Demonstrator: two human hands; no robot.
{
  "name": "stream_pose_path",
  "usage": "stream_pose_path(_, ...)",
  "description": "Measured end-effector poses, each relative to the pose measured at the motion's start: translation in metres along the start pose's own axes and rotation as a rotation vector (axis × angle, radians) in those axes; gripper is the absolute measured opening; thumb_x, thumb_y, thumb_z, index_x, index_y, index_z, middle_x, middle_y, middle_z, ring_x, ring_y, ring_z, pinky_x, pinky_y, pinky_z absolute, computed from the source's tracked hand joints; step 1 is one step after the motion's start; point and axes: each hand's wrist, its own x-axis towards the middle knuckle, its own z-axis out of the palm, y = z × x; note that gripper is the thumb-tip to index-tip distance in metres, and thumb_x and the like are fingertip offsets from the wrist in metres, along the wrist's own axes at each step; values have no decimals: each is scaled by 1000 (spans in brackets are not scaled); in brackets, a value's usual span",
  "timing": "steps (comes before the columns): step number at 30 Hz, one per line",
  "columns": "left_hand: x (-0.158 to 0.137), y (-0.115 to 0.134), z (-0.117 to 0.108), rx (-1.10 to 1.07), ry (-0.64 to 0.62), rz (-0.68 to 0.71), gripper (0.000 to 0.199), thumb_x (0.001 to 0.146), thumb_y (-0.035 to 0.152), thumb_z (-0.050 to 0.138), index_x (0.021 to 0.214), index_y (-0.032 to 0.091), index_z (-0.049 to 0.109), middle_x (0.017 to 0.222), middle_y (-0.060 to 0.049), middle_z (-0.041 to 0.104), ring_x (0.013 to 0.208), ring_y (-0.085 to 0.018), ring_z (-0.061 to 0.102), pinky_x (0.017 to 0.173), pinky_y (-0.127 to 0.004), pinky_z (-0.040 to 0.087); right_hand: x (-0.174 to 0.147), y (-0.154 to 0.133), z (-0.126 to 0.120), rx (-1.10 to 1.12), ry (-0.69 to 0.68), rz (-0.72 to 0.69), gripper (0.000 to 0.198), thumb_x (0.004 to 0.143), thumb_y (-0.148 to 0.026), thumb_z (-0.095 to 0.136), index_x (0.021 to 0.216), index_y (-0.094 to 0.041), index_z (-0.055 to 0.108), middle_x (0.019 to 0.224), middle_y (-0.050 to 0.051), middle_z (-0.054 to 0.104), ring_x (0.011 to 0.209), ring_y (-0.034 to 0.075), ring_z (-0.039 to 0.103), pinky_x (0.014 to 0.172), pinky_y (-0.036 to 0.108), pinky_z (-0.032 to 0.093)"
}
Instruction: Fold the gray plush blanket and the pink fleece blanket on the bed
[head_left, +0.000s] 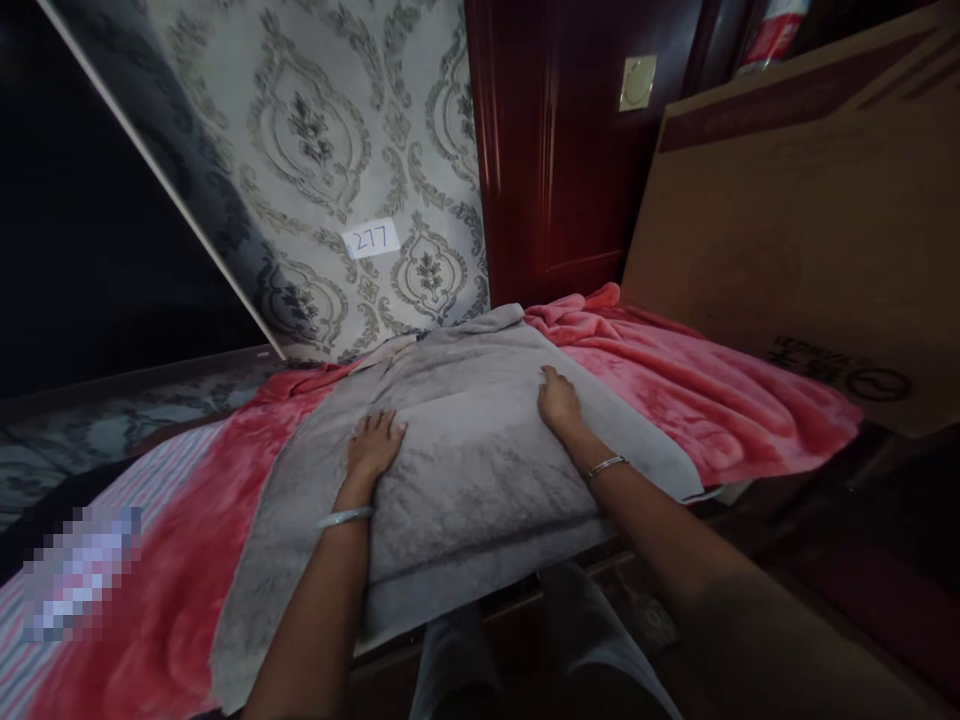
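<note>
A grey plush cloth (pixel 465 500) is spread in front of me, with a folded layer across its middle and its near edge hanging down. My left hand (pixel 373 445) rests flat on its left part, fingers spread and nothing held. On its right part lies my right hand (pixel 560 400), fingers loosely bent against the fabric, with no object visible in it. Beneath the grey cloth, a pink-red plush blanket (pixel 675 380) shows on both sides, bunched in folds at the right.
A striped cloth (pixel 157 470) lies at the far left, beside a large dark screen (pixel 112 220). Patterned wallpaper with a paper label (pixel 371 238) reading 277 stands behind. Back right are a dark red wooden panel (pixel 555 150) and a big cardboard box (pixel 795 220).
</note>
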Motion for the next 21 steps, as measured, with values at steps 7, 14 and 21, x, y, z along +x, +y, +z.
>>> stream_pose_path(7, 2, -6, 5, 2, 25, 13, 61, 98, 51, 30, 151, 23, 43, 161, -9, 36, 151, -30, 24, 119, -50, 28, -3, 1, -3, 48, -5, 7, 47, 99, -17, 35, 142, -13, 52, 130, 21, 57, 123, 32, 53, 101, 40, 41)
stream_pose_path(14, -8, -4, -6, -44, 85, 14, 60, 96, 45, 40, 147, 15, 47, 161, -17, 33, 150, -34, 26, 119, -53, 28, -15, 10, -17, 189, -96, -38, 48, 92, -16, 48, 140, -7, 53, 138, 21, 56, 130, 27, 51, 110, 35, 37)
stream_pose_path(21, -58, -52, -2, -419, 188, 11, 63, 82, 41, 58, 137, 11, 54, 150, -20, 48, 142, -32, 41, 118, -45, 33, -65, 72, -39, 520, -283, -55, 65, 89, -26, 55, 151, -13, 38, 134, 15, 62, 113, 21, 64, 98, 34, 50)
